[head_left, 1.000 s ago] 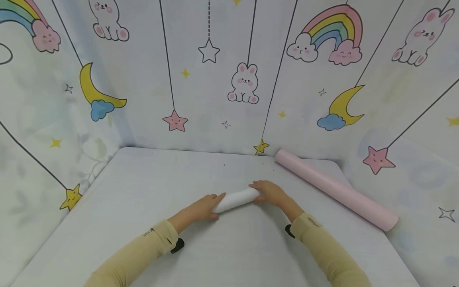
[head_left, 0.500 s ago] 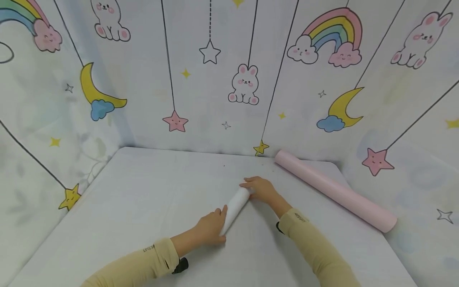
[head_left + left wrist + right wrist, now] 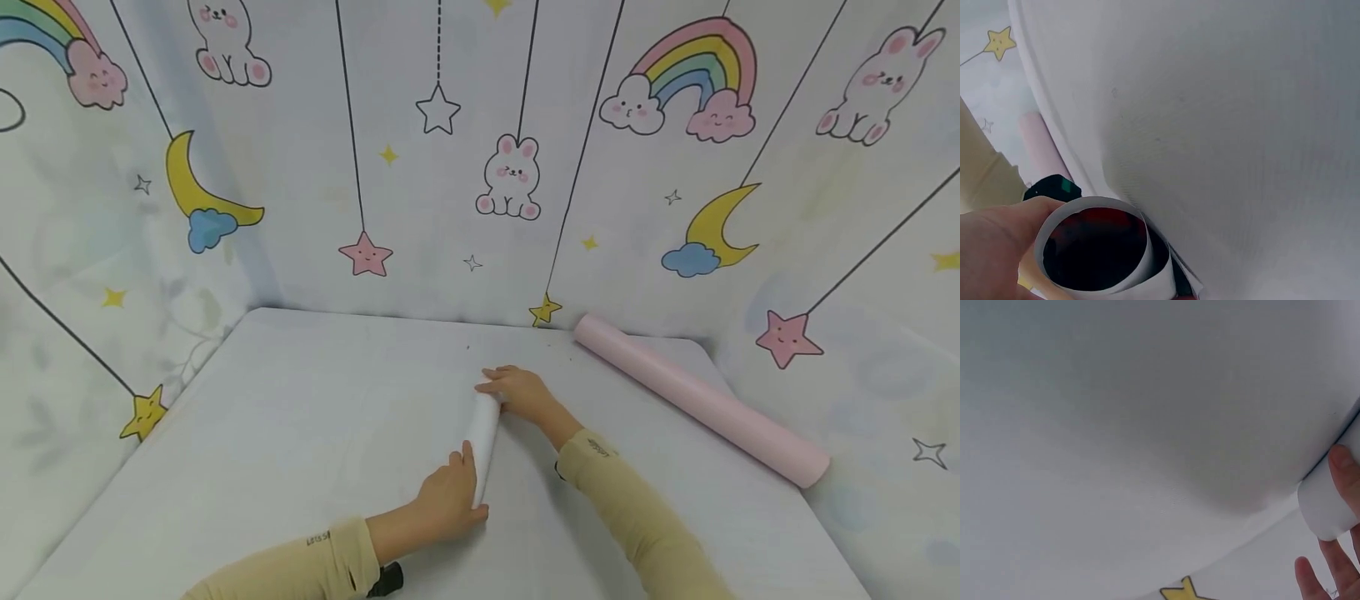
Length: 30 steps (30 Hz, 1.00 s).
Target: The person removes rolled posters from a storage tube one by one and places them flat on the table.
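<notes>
A rolled-up white sheet (image 3: 486, 425), perhaps paper, lies between my hands in the head view, pointing nearly straight away from me. My left hand (image 3: 450, 496) holds its near end, with the index finger stretched along the side. At the far end, my right hand (image 3: 525, 396) grips the roll with thumb and fingers. Looking into the roll's open end (image 3: 1091, 204), the left wrist view shows a dark inner face with some red, and a loose outer layer. In the right wrist view, the thumb (image 3: 1344, 475) presses on the roll's white outside.
A longer pink roll (image 3: 701, 396) lies slantwise along the right side of the white-covered table (image 3: 315, 400). Behind and beside the table hang white walls (image 3: 420, 200) printed with stars, moons, rabbits and rainbows. A few tiny dark specks dot the table's far part.
Both hands have turned the white roll from nearly crosswise to nearly lengthwise. My left hand has come nearer to me, while my right has shifted left. The pink roll has stayed put.
</notes>
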Each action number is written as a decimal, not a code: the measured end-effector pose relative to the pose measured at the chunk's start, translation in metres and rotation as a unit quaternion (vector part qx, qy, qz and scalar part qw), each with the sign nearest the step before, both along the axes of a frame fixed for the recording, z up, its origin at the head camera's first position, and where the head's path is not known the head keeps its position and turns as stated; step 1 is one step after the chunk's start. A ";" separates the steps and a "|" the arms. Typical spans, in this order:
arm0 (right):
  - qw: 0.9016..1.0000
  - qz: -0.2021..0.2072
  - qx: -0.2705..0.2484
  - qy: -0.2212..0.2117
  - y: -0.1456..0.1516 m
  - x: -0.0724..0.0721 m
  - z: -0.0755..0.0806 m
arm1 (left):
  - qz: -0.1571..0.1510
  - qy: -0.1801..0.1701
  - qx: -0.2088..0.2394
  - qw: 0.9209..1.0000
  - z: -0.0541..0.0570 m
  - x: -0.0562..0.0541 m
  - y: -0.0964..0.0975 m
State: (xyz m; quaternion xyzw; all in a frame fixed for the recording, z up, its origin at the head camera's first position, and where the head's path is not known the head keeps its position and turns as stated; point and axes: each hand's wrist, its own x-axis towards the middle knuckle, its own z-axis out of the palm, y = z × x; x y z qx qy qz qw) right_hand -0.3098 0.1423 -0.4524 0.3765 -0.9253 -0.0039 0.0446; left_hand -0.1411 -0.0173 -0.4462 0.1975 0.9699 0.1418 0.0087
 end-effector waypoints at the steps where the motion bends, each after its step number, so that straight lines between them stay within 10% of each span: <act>1: 1.000 0.002 -0.001 0.004 -0.002 -0.001 0.000 | 0.003 0.001 0.002 1.000 0.001 0.001 0.000; 10: 1.000 0.017 -0.023 0.007 -0.011 0.000 -0.003 | 0.002 0.005 0.012 1.000 0.003 0.000 -0.002; 18: 0.998 0.023 -0.048 -0.024 -0.012 0.000 -0.006 | -0.062 0.055 0.012 0.996 -0.003 -0.042 -0.022; 25: 0.999 0.020 -0.030 -0.006 -0.018 0.000 -0.002 | -0.092 -0.043 0.137 0.985 -0.016 -0.078 -0.035; 30: 1.000 0.019 -0.023 0.006 -0.024 -0.002 -0.002 | -0.054 -0.082 0.119 0.988 -0.019 -0.084 -0.037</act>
